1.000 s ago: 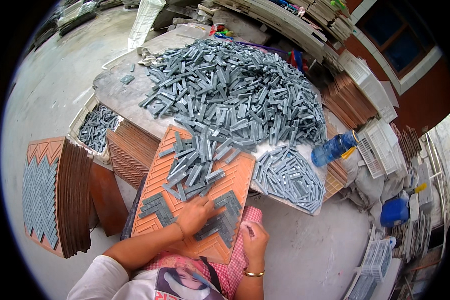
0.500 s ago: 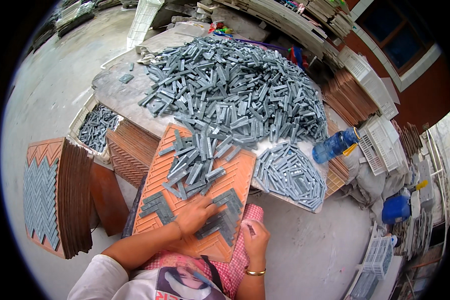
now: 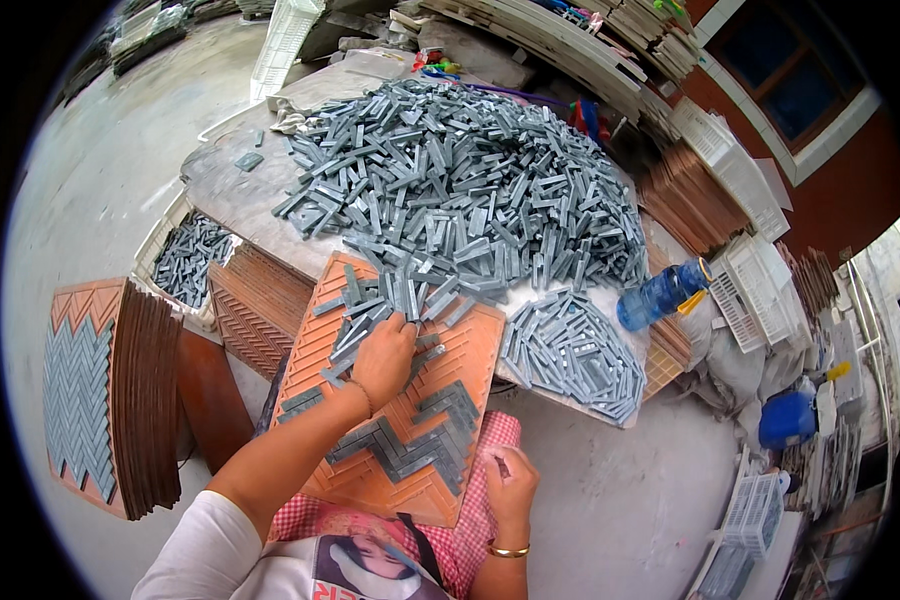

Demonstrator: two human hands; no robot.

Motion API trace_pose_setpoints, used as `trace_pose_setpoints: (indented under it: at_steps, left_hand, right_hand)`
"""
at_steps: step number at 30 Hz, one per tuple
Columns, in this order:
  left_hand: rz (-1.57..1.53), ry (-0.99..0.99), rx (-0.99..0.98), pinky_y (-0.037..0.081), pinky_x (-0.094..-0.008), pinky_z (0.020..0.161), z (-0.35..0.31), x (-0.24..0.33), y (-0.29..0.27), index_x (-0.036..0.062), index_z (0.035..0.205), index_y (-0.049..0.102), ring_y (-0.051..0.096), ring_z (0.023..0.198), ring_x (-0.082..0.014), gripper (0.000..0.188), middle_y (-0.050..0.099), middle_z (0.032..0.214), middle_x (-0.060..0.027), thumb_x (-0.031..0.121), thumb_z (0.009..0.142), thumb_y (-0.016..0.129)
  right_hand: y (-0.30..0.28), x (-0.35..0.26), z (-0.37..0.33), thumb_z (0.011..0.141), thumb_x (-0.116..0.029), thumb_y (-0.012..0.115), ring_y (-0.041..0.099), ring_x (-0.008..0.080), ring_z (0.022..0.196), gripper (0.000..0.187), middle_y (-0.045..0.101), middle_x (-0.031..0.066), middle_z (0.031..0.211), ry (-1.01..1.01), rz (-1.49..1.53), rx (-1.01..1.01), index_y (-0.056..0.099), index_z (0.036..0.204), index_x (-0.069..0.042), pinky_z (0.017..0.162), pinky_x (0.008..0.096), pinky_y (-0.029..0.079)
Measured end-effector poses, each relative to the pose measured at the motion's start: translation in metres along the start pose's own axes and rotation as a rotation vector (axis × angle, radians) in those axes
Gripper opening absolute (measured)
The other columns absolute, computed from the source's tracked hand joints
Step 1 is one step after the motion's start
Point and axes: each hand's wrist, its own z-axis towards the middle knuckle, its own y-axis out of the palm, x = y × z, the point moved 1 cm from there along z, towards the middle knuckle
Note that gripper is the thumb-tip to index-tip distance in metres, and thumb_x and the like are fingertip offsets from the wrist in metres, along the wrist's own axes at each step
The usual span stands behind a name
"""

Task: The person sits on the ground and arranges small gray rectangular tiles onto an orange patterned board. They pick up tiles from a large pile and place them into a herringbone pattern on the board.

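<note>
An orange template board [image 3: 315,345] with herringbone grooves lies tilted across my lap, its far end against the work table. Dark grey stone strips [image 3: 400,452] fill a zigzag band in its grooves. My left hand [image 3: 385,358] is over the loose grey strips [image 3: 400,290] heaped at the board's far end, fingers curled down among them; what they grip is hidden. My right hand [image 3: 511,485] is closed beside the board's right edge, above the pink checked cloth [image 3: 498,430]. Its fingers are curled in, and whatever they hold cannot be made out.
A big pile of grey strips [image 3: 470,180] covers the table [image 3: 235,195]. More strips [image 3: 575,350] lie at its right corner by a blue water bottle [image 3: 660,295]. At left stand a crate of strips [image 3: 190,258], stacked boards [image 3: 260,305] and a filled herringbone board [image 3: 80,390].
My left hand has moved away from me, from the laid zigzag band up to the loose strips. My right hand stays closed in nearly the same place.
</note>
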Motion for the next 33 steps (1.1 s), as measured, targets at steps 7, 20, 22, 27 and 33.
trace_pose_setpoints:
  at_steps: [7,20,22,27,33]
  left_hand:
    - [-0.234,0.075,-0.068,0.049,-0.0414,0.069,-0.051,0.022,-0.01,0.0021,0.091,0.058,0.058,0.08,-0.0336,0.019,0.053,0.088,-0.0135,0.008,0.076,0.068]
    - [-0.159,0.168,-0.154,0.05,-0.039,0.069,-0.096,0.033,0.004,0.0036,0.087,0.055,0.059,0.081,-0.0303,0.012,0.053,0.084,-0.0127,0.011,0.079,0.061]
    - [-0.143,0.185,-0.177,0.05,-0.0387,0.069,-0.097,0.032,0.004,0.004,0.089,0.056,0.059,0.081,-0.0299,0.01,0.053,0.083,-0.0123,0.01,0.08,0.058]
    - [-0.12,0.305,-0.133,0.05,-0.0385,0.069,-0.099,0.028,0.009,0.0047,0.092,0.057,0.059,0.079,-0.0294,0.012,0.054,0.082,-0.0114,0.006,0.08,0.055]
    - [-0.29,0.153,0.037,0.049,-0.0384,0.066,-0.087,0.018,-0.014,0.0039,0.094,0.057,0.057,0.076,-0.0304,0.016,0.056,0.086,-0.0115,0.006,0.079,0.06]
  right_hand:
    - [-0.001,0.006,-0.005,0.079,-0.002,0.067,0.066,0.0284,0.076,0.007,0.067,0.0143,0.084,-0.024,-0.02,0.029,0.065,0.086,0.001,0.067,0.0337,0.052]
    - [-0.003,0.01,-0.007,0.079,-0.001,0.067,0.065,0.0235,0.072,0.006,0.067,0.0136,0.081,-0.04,-0.01,0.058,0.066,0.084,0.002,0.065,0.0307,0.051]
    - [-0.003,0.011,-0.009,0.079,-0.001,0.067,0.065,0.0235,0.072,0.006,0.067,0.0137,0.082,-0.032,-0.008,0.055,0.066,0.084,0.002,0.066,0.0308,0.051]
    - [0.0,0.004,-0.004,0.08,-0.003,0.067,0.066,0.0288,0.078,0.007,0.067,0.0142,0.086,0.003,-0.003,-0.004,0.065,0.086,0.001,0.07,0.0349,0.052]
    - [0.016,-0.015,0.028,0.081,-0.001,0.068,0.065,0.0197,0.073,0.009,0.067,0.0123,0.086,-0.089,0.014,-0.077,0.066,0.089,0.002,0.066,0.0286,0.051]
